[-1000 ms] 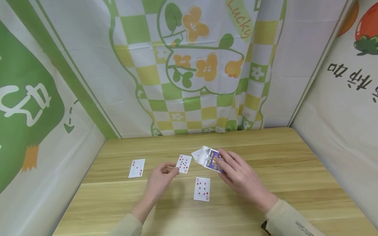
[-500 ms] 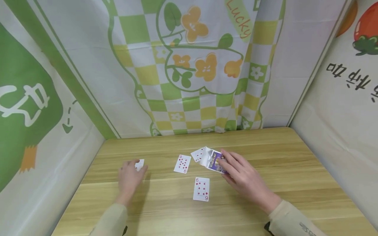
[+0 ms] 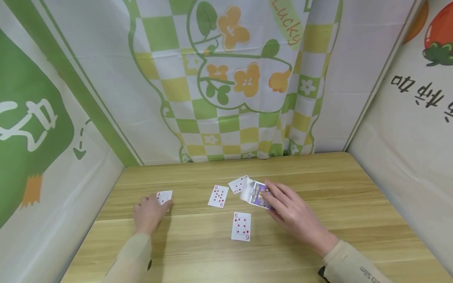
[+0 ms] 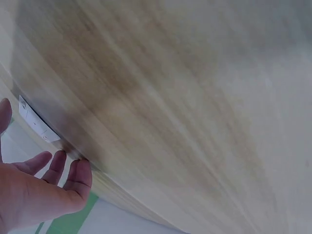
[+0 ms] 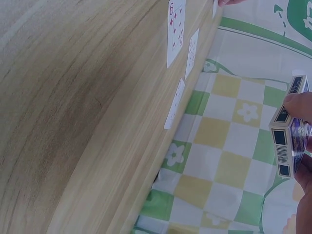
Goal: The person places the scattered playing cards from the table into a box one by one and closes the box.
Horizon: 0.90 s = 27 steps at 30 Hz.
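At the left of the table, my left hand (image 3: 149, 215) is over the lower part of an ace of diamonds (image 3: 164, 197), hiding part of it. In the left wrist view its fingers (image 4: 78, 178) are loosely bent, thumb apart, and the card (image 4: 36, 119) lies flat just beyond them. My right hand (image 3: 288, 214) grips a purple playing-card box (image 3: 260, 194), its white flap open toward the left. The right wrist view shows the box (image 5: 282, 151) tilted and clear of the table, thumb on its side. Beside the flap lies a five of diamonds (image 3: 237, 184), face up.
A nine of diamonds (image 3: 218, 196) lies left of the five. Nearer the front is a six of diamonds (image 3: 241, 226). The wooden table (image 3: 198, 251) ends at a patterned cloth (image 3: 233, 125) behind, with printed cloth walls on both sides.
My left hand has left the nine of diamonds, lying slightly further left now, and moved left to the ace. The five shows more fully beside the flap. My right hand shifted slightly right.
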Each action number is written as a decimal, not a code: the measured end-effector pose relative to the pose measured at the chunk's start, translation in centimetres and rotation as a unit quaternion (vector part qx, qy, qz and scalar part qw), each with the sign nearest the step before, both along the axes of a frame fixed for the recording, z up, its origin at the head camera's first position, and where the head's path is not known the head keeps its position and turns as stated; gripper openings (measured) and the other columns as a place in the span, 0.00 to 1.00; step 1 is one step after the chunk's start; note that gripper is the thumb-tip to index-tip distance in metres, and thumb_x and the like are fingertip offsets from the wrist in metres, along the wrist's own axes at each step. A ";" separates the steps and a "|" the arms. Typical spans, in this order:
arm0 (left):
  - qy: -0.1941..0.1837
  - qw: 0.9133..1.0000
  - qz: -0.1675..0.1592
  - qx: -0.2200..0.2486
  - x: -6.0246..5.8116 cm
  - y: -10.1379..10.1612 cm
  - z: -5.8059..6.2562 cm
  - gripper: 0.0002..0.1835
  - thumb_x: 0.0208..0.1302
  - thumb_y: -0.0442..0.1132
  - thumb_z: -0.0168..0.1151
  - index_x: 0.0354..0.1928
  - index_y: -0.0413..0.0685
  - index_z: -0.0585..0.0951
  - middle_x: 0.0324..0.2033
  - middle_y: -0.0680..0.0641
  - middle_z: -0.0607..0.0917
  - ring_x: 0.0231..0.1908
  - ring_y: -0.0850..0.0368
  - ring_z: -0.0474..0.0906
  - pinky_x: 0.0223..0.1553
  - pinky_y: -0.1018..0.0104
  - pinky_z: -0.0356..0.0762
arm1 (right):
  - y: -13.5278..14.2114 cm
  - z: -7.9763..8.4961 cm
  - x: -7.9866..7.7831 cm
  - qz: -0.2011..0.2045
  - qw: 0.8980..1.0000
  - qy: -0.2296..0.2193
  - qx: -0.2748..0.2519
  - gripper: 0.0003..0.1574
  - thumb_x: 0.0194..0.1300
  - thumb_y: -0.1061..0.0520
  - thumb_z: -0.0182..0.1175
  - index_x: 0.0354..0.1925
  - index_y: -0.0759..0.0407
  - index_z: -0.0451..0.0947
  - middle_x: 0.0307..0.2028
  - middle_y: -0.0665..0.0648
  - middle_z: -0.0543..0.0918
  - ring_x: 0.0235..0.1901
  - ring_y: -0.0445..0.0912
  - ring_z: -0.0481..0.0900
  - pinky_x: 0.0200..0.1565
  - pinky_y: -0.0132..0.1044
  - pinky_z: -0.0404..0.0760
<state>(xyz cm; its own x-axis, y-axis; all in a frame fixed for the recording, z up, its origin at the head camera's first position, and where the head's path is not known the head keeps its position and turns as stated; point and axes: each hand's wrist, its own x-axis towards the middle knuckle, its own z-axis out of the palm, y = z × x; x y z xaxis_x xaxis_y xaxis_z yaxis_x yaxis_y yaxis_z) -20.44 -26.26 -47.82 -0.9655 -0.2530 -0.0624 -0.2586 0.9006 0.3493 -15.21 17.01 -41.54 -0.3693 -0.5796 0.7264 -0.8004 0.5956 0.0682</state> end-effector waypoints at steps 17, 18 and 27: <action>-0.019 1.000 0.024 -0.003 -0.5 -0.9 0.6 0.39 0.54 0.55 0.64 0.47 0.22 0.66 0.37 0.27 0.67 0.39 0.32 0.65 0.38 0.43 0.67 | 0.1 -0.1 -0.1 -0.007 1.000 -0.007 0.010 0.32 0.53 0.58 0.63 0.58 0.60 0.73 0.63 0.61 0.68 0.56 0.57 0.71 0.55 0.48 0.75; -0.021 1.000 0.022 -0.001 -0.4 -1.0 0.7 0.38 0.54 0.54 0.64 0.48 0.22 0.66 0.37 0.28 0.67 0.38 0.33 0.65 0.38 0.44 0.67 | 0.2 -0.1 -0.1 -0.007 1.000 -0.008 0.010 0.32 0.53 0.58 0.63 0.58 0.60 0.73 0.63 0.61 0.68 0.56 0.57 0.71 0.55 0.48 0.75; -0.040 0.999 -0.009 0.015 -0.4 -1.8 1.1 0.28 0.52 0.46 0.67 0.42 0.27 0.71 0.35 0.31 0.71 0.41 0.36 0.64 0.44 0.42 0.65 | 0.4 -0.2 0.0 -0.002 1.000 -0.013 0.015 0.32 0.53 0.57 0.62 0.58 0.60 0.73 0.63 0.60 0.68 0.56 0.56 0.71 0.54 0.47 0.76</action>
